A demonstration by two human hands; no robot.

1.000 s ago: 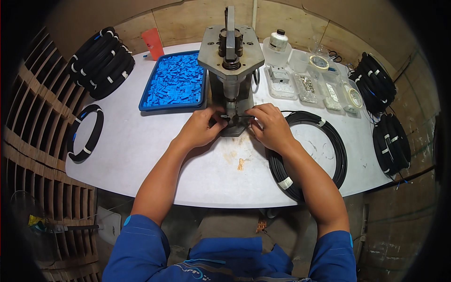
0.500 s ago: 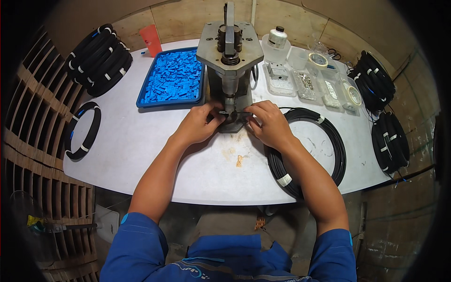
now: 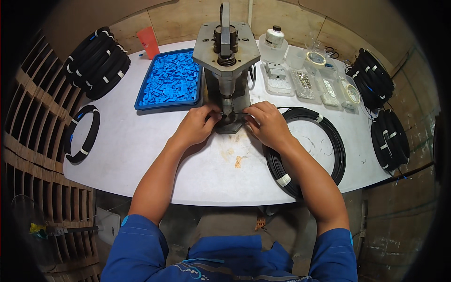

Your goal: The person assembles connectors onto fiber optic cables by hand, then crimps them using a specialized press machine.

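A metal bench press [image 3: 227, 84] stands upright at the back middle of the table, and both my hands meet at its base, on either side of the tool. My right hand [image 3: 268, 123] pinches a thin black cable [image 3: 283, 107] that runs from a large coil [image 3: 339, 155] lying on the table under my right forearm. Closed at the press's left side, my left hand [image 3: 198, 126] pinches something small and dark at its fingertips; its kind is hidden. The cable's end under the press tool is too small to make out.
A blue tray [image 3: 141, 106] full of small blue pieces sits left of the press. Stacked black coils [image 3: 96, 66] and a single coil [image 3: 91, 134] lie further left. Clear containers [image 3: 307, 91], a white bottle [image 3: 275, 37] and tape rolls [image 3: 315, 58] stand back right, near more coils [image 3: 391, 138].
The whole view has shifted slightly. Both hands stay at the press base, with only small finger movements; the thin cable at my right fingertips now shows more clearly.
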